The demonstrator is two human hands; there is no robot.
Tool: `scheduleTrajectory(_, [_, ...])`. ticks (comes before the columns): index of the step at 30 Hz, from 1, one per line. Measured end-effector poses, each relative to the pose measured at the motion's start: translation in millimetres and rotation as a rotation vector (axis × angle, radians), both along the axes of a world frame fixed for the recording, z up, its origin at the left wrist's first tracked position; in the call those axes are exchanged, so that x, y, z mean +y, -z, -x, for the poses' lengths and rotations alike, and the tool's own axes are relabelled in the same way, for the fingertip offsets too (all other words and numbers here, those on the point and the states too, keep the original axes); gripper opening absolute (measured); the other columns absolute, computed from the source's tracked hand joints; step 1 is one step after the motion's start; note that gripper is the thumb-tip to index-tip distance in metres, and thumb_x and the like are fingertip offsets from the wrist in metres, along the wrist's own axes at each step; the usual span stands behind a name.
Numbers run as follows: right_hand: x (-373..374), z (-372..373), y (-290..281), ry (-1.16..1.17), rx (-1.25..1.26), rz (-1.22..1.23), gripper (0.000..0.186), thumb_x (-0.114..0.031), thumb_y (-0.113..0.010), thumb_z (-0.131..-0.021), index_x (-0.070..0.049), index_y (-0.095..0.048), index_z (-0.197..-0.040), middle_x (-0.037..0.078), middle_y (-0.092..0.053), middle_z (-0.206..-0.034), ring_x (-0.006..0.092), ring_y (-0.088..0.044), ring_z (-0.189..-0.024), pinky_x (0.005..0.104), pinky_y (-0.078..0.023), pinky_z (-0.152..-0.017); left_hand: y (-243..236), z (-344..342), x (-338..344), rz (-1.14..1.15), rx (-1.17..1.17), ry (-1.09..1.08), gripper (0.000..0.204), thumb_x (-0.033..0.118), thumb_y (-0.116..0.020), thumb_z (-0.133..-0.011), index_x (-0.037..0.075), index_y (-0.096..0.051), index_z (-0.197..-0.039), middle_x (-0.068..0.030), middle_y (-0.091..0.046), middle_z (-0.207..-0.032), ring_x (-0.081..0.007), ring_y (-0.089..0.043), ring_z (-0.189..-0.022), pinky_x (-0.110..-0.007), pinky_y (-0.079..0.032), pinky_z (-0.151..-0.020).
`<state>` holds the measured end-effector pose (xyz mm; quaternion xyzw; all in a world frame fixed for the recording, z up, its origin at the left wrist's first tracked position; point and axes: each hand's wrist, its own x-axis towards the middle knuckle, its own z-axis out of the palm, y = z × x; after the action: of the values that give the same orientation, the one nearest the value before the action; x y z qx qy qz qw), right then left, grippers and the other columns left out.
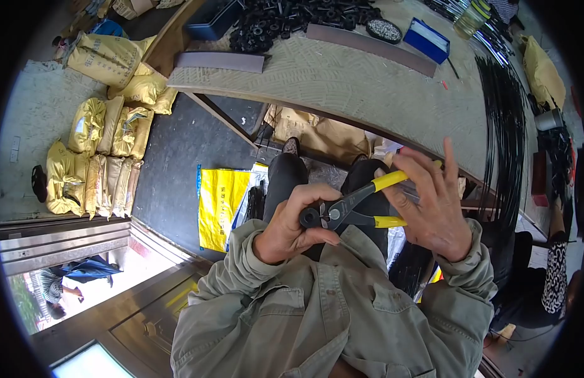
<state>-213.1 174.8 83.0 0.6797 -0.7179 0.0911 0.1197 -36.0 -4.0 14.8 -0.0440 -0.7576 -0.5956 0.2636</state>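
Observation:
In front of my lap, my left hand (285,230) is closed on a small black ring-ended part (309,218), between thumb and fingers. The jaws of a pair of end-cutting pliers (350,208) with yellow grips meet that part; whether they touch it or bite into it I cannot tell. My right hand (430,205) is around the yellow handles, which stand apart. Its thumb and fingers cross the upper handle, one finger sticks up, and the lower handle ends by the palm.
Beyond my knees stands a workbench (367,94) with a heap of black parts (285,22), a dish of small pale pieces (384,30), a blue box (427,41) and long black rods (503,126). Filled sacks (109,157) are stacked at left. Another person's patterned sleeve (555,277) shows at right.

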Motion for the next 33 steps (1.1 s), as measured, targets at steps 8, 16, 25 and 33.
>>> scheduleTrajectory(8, [-10, -16, 37, -0.053, -0.301, 0.123, 0.037, -0.012, -0.066, -0.064, -0.006, -0.064, -0.100, 0.012, -0.053, -0.099, 0.0267, -0.056, -0.082, 0.0373, -0.048, -0.070, -3, -2, 9, -0.120, 0.009, -0.129, 0.058, 0.048, -0.034, -0.096, -0.004, -0.046, -0.119, -0.0153, -0.057, -0.105, -0.0217, -0.059, -0.091, -0.031, -0.045, -0.081])
scheduleTrajectory(16, [-17, -19, 57, -0.086, -0.411, 0.173, 0.032, -0.010, -0.068, -0.063, -0.004, -0.063, -0.094, 0.013, -0.054, -0.097, 0.0260, -0.057, -0.079, 0.0343, -0.048, -0.066, -1, 5, 15, -0.071, 0.051, -0.331, 0.055, 0.046, -0.036, -0.096, -0.004, -0.053, -0.111, -0.0157, -0.061, -0.094, -0.0218, -0.060, -0.075, -0.029, -0.046, -0.069])
scheduleTrajectory(25, [-39, -33, 98, -0.026, -0.741, 0.305, 0.019, -0.013, -0.071, -0.072, 0.001, -0.061, -0.081, 0.013, -0.056, -0.086, 0.0257, -0.059, -0.071, 0.0323, -0.047, -0.060, 11, 9, 15, -0.119, 0.014, -0.501, 0.053, 0.044, -0.037, -0.097, -0.004, -0.053, -0.110, -0.0123, -0.059, -0.081, -0.0155, -0.054, -0.062, -0.026, -0.042, -0.058])
scheduleTrajectory(33, [-98, 108, 61, 0.479, -0.900, 0.621, 0.015, -0.016, -0.069, -0.079, -0.002, -0.065, -0.083, 0.010, -0.059, -0.081, 0.0219, -0.059, -0.074, 0.0309, -0.046, -0.067, 19, 24, 1, -0.150, -0.025, -0.375, 0.060, 0.049, -0.030, -0.097, -0.006, -0.051, -0.109, -0.0060, -0.049, -0.062, -0.0118, -0.045, -0.053, -0.026, -0.035, -0.051])
